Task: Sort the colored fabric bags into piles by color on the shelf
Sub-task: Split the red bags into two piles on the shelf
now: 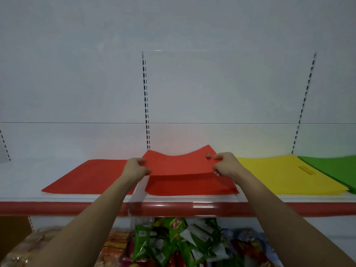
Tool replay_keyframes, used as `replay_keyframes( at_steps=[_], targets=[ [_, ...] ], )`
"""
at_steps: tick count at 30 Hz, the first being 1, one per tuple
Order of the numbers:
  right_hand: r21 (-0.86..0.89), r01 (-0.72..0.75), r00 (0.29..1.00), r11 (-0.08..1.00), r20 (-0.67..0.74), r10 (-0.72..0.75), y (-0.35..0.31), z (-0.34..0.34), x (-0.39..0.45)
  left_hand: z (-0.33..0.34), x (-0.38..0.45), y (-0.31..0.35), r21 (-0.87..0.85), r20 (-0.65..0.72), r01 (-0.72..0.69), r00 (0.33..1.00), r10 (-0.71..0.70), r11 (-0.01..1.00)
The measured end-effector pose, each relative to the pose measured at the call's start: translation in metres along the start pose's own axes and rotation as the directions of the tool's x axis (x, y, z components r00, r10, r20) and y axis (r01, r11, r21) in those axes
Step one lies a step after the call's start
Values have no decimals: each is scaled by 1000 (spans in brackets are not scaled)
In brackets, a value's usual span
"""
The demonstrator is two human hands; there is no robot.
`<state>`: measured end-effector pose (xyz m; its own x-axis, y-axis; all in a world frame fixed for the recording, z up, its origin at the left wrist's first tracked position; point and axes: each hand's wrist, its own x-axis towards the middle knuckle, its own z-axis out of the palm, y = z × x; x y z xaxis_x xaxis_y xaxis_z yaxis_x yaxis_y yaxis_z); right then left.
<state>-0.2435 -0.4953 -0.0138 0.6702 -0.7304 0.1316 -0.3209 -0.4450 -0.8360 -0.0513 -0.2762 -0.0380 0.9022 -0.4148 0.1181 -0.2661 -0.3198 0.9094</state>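
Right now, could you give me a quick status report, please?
Left hand and right hand pinch red bag. Held above red pile. Nothing blocking.

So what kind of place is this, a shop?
Probably a shop. The shelf has a red front rail, slotted uprights run up the back wall, and packets of snacks are piled on the shelf below.
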Motion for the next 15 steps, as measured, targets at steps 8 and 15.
replay_keyframes(
  at_steps=[8,15],
  targets=[
    [-235,-39,999,971,-20,36,46,-3,12,35,-4,-14,448,37,-65,998,54,892],
    [-535,-120,993,836,-50,111,47,-2,19,44,-16,-18,694,109,-97,994,28,713]
  ],
)
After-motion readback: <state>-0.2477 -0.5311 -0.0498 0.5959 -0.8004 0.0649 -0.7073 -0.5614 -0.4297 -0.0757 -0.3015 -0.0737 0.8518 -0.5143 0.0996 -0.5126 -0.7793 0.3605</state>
